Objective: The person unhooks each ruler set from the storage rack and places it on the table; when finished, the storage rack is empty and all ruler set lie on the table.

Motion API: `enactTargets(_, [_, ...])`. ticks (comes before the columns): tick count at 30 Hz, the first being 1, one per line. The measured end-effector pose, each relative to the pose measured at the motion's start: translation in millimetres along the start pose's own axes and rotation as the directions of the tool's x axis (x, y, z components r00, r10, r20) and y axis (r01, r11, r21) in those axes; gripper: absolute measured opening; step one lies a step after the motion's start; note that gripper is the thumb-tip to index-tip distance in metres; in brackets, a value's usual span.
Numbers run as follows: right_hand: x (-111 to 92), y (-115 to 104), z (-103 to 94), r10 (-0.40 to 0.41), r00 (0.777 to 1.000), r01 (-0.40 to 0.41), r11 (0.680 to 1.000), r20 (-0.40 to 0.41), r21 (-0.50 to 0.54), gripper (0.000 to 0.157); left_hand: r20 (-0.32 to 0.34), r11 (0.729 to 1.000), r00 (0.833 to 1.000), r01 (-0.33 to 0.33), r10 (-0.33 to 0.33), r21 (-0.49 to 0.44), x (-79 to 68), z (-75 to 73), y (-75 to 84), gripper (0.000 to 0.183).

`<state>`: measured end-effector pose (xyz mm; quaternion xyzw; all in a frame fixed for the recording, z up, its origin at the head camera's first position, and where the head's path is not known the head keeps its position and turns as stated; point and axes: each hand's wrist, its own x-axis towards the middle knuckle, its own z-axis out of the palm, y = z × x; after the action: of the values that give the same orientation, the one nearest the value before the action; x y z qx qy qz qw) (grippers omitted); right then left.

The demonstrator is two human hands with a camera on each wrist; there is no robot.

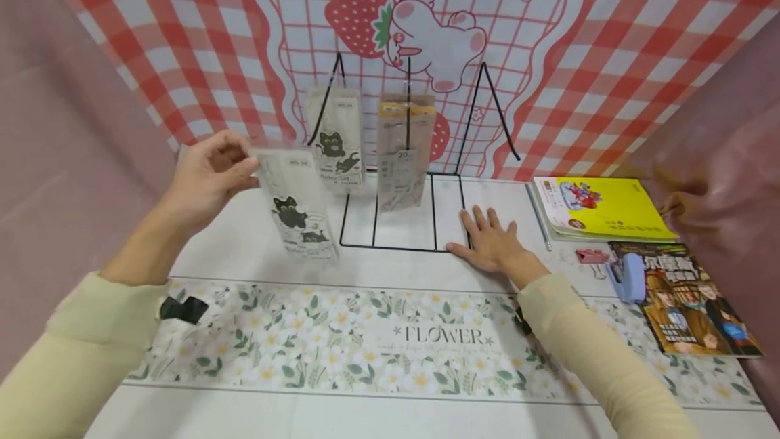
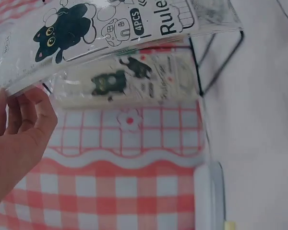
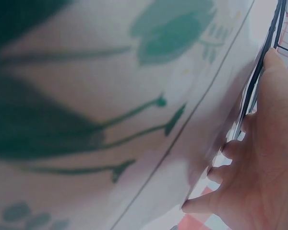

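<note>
My left hand (image 1: 210,178) pinches the top edge of a clear ruler set packet (image 1: 295,205) printed with black cats. The packet hangs tilted in front and to the left of a black wire display rack (image 1: 390,248). In the left wrist view, "4PCS" and "Ruler" show on the packet (image 2: 98,36). A second cat ruler set packet (image 1: 335,141) hangs on the rack's left hook. From the middle hook hangs a brownish packet (image 1: 399,178) marked "20". My right hand (image 1: 490,242) lies flat with spread fingers on the table, touching the rack's base at its right corner.
At the right lie a yellow book (image 1: 615,212), a magazine (image 1: 701,303), a blue stapler (image 1: 630,278), a pink binder clip (image 1: 591,256) and a pencil (image 1: 539,215). A checkered strawberry cloth (image 1: 213,39) hangs behind the rack. A flower-print strip (image 1: 341,337) crosses the table's front.
</note>
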<state>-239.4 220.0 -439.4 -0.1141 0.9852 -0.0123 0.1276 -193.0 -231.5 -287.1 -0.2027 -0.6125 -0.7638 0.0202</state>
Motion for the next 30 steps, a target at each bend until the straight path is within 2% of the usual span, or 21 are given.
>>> enactTargets(3, [1, -1, -0.7, 0.002, 1.0, -0.002, 1.0, 0.003, 0.002, 0.094, -0.078, 0.987, 0.993, 0.095, -0.085, 0.13, -7.1, -21.8, -1.8, 0.006])
enactTargets(5, [1, -1, -0.8, 0.003, 1.0, -0.003, 1.0, 0.003, 0.003, 0.094, -0.143, 0.965, 0.978, 0.178, -0.152, 0.19, -13.4, -40.3, -5.9, 0.007])
enactTargets(9, [1, -2, -0.4, 0.004, 1.0, -0.004, 1.0, 0.013, 0.005, 0.095, -0.232, 0.903, 0.933, 0.332, -0.274, 0.273, -28.5, -81.2, -13.3, 0.009])
enactTargets(14, [0, -1, -0.4, 0.002, 1.0, -0.002, 1.0, 0.013, -0.002, 0.095, -0.262, 0.831, 0.88, 0.466, -0.397, 0.305, -42.2, -123.1, -15.4, 0.005])
enactTargets(17, [0, -1, -1.7, 0.003, 1.0, -0.003, 1.0, 0.01, 0.002, 0.094, -0.255, 0.758, 0.846, 0.532, -0.467, 0.376, -46.6, -140.7, -19.6, 0.005])
enactTargets(20, [-1, 0, -1.7, 0.001, 1.0, -0.001, 1.0, 0.01, 0.009, 0.094, -0.243, 0.653, 0.814, 0.571, -0.527, 0.497, -53.8, -152.5, -29.8, 0.01])
enactTargets(21, [-1, 0, -1.4, -0.001, 1.0, 0.001, 1.0, 0.011, 0.012, 0.094, -0.233, 0.626, 0.809, 0.57, -0.539, 0.532, -57.0, -156.2, -33.9, 0.015])
enactTargets(24, [-1, 0, -0.4, -0.004, 1.0, 0.004, 1.0, 0.006, 0.017, 0.094, -0.207, 0.593, 0.8, 0.566, -0.563, 0.572, -66.5, -163.3, -45.4, 0.034])
enactTargets(28, [-1, 0, -0.5, 0.0, 1.0, 0.0, 1.0, 0.006, 0.012, 0.095, -0.208, 0.604, 0.809, 0.557, -0.55, 0.57, -73.9, -170.4, -54.6, 0.044])
enactTargets(30, [0, 0, -1.2, -0.002, 1.0, 0.002, 1.0, 0.006, 0.011, 0.095, -0.223, 0.595, 0.809, 0.559, -0.544, 0.577, -75.7, -174.8, -56.4, 0.045])
